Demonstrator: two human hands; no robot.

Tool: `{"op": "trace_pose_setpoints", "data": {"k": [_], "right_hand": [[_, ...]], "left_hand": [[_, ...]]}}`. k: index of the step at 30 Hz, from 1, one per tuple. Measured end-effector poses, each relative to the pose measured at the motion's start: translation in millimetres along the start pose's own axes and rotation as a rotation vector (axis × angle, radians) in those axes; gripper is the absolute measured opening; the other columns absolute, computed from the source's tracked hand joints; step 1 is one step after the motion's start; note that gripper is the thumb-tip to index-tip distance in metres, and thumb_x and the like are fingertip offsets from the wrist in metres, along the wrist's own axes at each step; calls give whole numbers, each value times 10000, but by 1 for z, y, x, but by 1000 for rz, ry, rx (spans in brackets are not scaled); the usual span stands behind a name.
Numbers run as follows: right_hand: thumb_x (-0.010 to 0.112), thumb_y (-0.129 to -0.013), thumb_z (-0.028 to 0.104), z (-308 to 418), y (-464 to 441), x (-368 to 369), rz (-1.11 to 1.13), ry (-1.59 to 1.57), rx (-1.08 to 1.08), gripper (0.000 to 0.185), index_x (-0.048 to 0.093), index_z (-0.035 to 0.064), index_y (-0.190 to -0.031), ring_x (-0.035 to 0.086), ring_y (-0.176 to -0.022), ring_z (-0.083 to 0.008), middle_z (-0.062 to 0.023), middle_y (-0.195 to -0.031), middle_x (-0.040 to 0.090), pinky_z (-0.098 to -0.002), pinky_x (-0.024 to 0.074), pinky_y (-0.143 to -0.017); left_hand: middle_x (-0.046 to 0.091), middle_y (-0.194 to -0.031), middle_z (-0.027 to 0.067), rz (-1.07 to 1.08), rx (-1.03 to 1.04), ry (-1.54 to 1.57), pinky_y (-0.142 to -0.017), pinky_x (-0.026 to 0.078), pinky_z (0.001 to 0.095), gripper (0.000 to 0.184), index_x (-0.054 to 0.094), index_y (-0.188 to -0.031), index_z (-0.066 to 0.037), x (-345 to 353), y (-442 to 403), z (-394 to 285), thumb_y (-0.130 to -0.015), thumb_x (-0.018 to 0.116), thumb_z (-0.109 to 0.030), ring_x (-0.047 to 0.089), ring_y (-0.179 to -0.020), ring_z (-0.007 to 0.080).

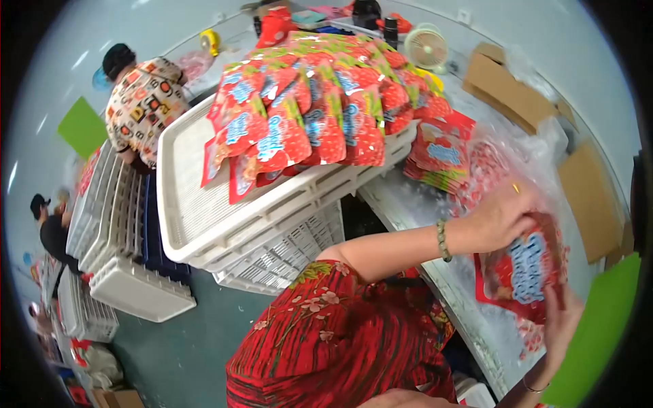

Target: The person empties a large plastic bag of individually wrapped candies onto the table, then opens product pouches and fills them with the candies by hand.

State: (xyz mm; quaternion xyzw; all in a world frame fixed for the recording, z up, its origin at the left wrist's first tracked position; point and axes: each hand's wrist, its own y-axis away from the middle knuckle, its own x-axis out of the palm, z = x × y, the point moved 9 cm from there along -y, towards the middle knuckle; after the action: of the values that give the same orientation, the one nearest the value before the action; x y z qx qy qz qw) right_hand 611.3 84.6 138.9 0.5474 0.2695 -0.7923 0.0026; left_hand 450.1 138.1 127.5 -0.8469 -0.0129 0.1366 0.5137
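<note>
Red printed snack pouch [520,272] over the worktable [490,334], gripped at its lower edge by the right hand [563,319]; the left hand's [500,216] fingers curl at its top, pinch unclear. Loosened fingers could drop it; a bump might topple the heaped pouches [299,115].

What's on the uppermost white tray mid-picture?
Red pouches lie overlapping there. Left of them, the tray shows bare; its floor beneath the pouches is covered.
</note>
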Motion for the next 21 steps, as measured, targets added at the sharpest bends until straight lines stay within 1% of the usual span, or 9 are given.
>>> {"op": "trace_pose_setpoints", "data": {"k": [1, 2, 4, 6, 7, 10, 16, 20, 21], "right_hand": [[498, -762, 100, 11, -12, -19, -57, -38, 75, 145, 522, -42, -741, 498, -543, -239, -176, -623, 522, -327, 365, -513], [469, -792, 146, 19, -20, -37, -179, 149, 25, 212, 539, -54, -812, 523, -639, -186, -151, -706, 552, -304, 394, -584], [471, -792, 154, 27, -41, -36, -169, -530, 118, 243, 534, -53, -904, 524, -730, -173, -127, -810, 562, -284, 406, -669], [486, -781, 122, 63, -55, -38, -266, -482, -207, 256, 513, -56, -963, 514, -794, -153, -104, -888, 549, -249, 398, -721], [488, -775, 99, 87, -71, -17, -70, -1002, -3, 251, 503, -58, -970, 514, -768, -117, -91, -879, 548, -222, 404, -689], [470, -785, 102, 180, -84, -6, 26, -906, -338, 261, 472, -49, -999, 497, -731, -76, -62, -842, 545, -207, 398, -666], [378, -837, 213, 198, -85, -15, 115, -1328, -692, 399, 349, -64, -1123, 518, -802, -166, -117, -894, 536, -279, 383, -761], [432, -817, 146, 71, -97, 29, -90, -1104, -214, 270, 470, -38, -1012, 530, -749, -147, -92, -815, 561, -269, 418, -718], [440, -816, 153, 38, -93, 45, -84, -1078, -119, 256, 485, -34, -985, 524, -724, -133, -81, -785, 556, -257, 419, -690]], "left_hand": [[409, -1041, 190, -196, -7, -223, -777, 327, 412, 511, 369, -1087, -41, -34, 0, -15, -634, 585, -141, 379, -946, 342], [318, -1134, 202, -164, 44, -226, -820, 289, 446, 631, 295, -1148, -35, -44, 5, -34, -623, 601, -205, 322, -1019, 363], [94, -1281, 227, 36, 75, -230, -884, 150, 558, 887, 165, -1238, -36, -37, 24, -68, -554, 634, -353, 139, -1162, 417], [44, -1291, 238, 19, 73, -365, -838, 98, 631, 950, 138, -1257, -56, -36, 31, -68, -507, 646, -343, 35, -1174, 449], [78, -1286, 239, -115, 26, -438, -878, 153, 572, 918, 150, -1247, -21, -57, 23, -62, -523, 660, -261, 82, -1173, 439], [277, -1215, 246, -467, 227, -369, -920, 269, 346, 721, 255, -1197, 36, -124, 16, -52, -606, 637, -120, 299, -1124, 350], [573, -793, 106, -536, 188, -1091, -541, 456, 270, 298, 518, -932, -37, -306, 20, -84, -664, 629, -104, 559, -637, 166], [559, -852, 94, -608, -49, -899, -609, 442, 212, 304, 489, -1010, -29, -453, 75, -71, -724, 581, -76, 526, -739, 111], [530, -939, 115, -679, -370, -959, -671, 428, 216, 309, 467, -1047, -21, -474, 99, -62, -743, 520, -18, 516, -802, 132]]}}
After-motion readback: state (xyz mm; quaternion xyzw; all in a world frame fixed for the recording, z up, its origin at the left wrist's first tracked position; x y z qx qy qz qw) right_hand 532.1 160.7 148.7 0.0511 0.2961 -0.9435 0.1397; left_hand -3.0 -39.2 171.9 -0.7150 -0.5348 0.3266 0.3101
